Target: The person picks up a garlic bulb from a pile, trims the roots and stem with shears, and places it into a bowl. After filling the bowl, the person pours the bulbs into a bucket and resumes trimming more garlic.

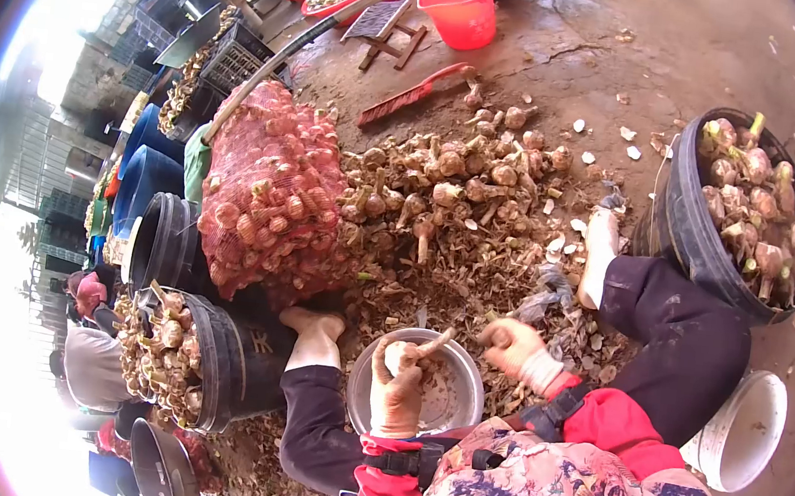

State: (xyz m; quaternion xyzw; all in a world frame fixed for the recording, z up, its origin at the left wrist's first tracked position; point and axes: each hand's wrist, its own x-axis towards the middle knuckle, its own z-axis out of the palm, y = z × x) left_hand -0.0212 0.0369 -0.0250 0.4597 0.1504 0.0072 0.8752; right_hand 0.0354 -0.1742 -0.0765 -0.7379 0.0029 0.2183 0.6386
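Observation:
My left hand (396, 401), in a pale glove, is closed around a garlic bulb (397, 356) with a white, peeled-looking side and a thick stem pointing up to the right. It is over a round metal bowl (472, 406) between my legs. To the right of the bowl, my gloved right hand (515, 349) has its fingers curled in; what they hold, if anything, I cannot make out. In front of the bowl lies a heap of unpeeled garlic bulbs (447, 193) among dry skins (431, 295).
A red mesh sack of garlic (277, 192) stands at the left. Black buckets of garlic stand on the left (240, 367) and right (677, 214). A white bucket (746, 430), red brush (414, 95), small stool (382, 28) and red bucket (456, 12) surround me. Another person (94, 366) is far left.

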